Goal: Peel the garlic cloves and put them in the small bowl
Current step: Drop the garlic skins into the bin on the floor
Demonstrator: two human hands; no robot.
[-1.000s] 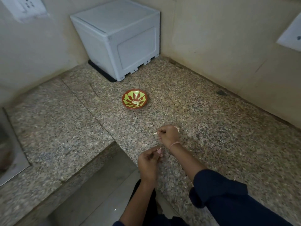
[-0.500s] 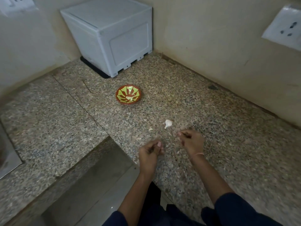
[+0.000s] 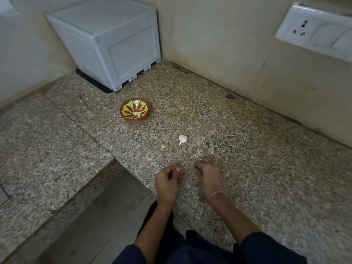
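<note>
Both hands are held low over the near part of the granite counter (image 3: 266, 168), close side by side yet apart, with a narrow strip of stone seen between them. On the left hand (image 3: 167, 181) the fingers are curled inward and the thumb is laid against the forefinger, nail turned up; whether something small is pinched there cannot be told. On the right hand (image 3: 208, 177) the fingers are likewise curled under, and the fingertips are blurred, so a hold on anything cannot be made out either. A thin band (image 3: 216, 194) is worn on the right wrist, and both forearms are bare up to the dark blue sleeves (image 3: 266, 250) at the lower edge. A white garlic clove (image 3: 182, 139), its short tail pointed toward the hands, lies on the counter at 12 o'clock from them, near but touched by neither. A small pale scrap (image 3: 162, 147) lies near the clove, at its 8 o'clock. Farther out, at 11 o'clock from the hands, the small bowl (image 3: 128, 107), red-brown with yellow-green petals, stands upright, and pale garlic pieces (image 3: 138, 114) are seen in its bottom. Beyond it, at 11 o'clock in the corner, a white box (image 3: 106, 40) is set on a dark mat (image 3: 89, 79). At 2 o'clock a white socket plate (image 3: 314, 33) is fixed to the wall.
</note>
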